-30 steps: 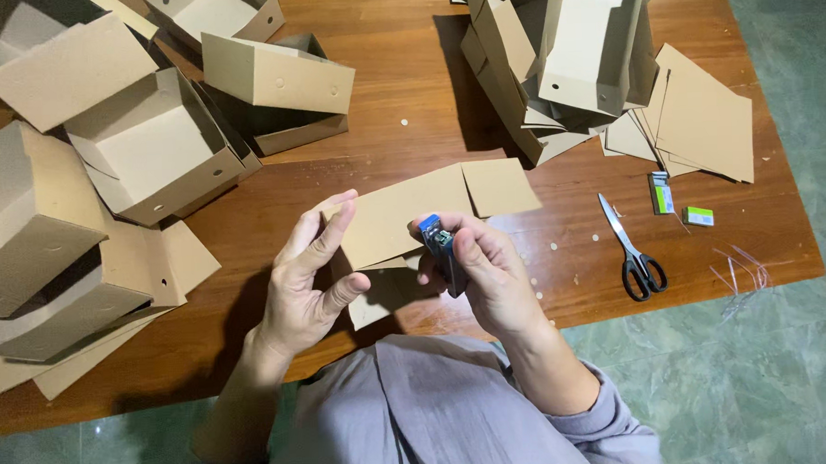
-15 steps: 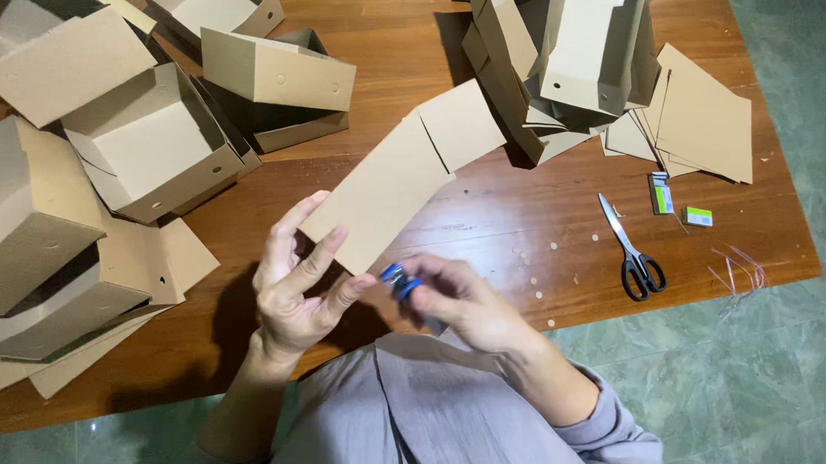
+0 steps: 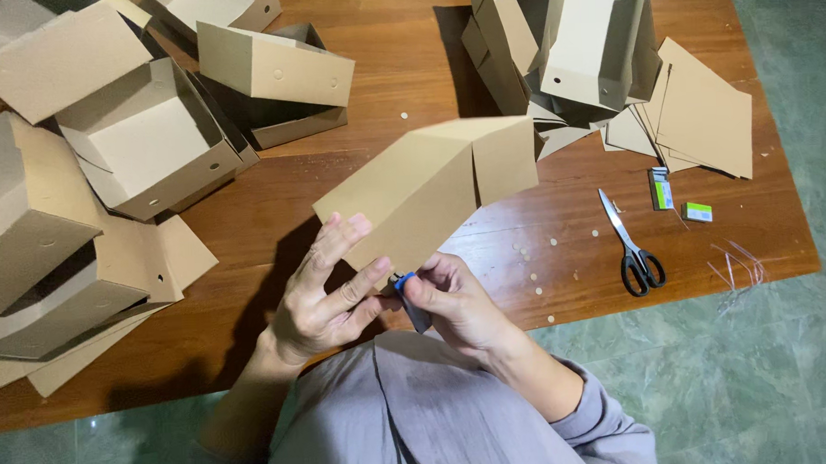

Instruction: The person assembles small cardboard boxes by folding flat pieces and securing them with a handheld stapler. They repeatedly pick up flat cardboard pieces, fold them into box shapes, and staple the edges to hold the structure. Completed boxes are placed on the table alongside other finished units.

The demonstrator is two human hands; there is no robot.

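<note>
A flat brown cardboard box blank (image 3: 430, 190) was held up off the wooden table, tilted, its near corner pinched in the left hand (image 3: 328, 299). A slit split its far end into two flaps. At that near corner, the right hand (image 3: 457, 304) gripped a small dark hand tool with a blue tip (image 3: 410, 301), pressed against the cardboard's edge.

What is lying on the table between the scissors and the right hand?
Only bare table with a few small round paper dots lies between the scissors and the right hand, in the head view.
</note>
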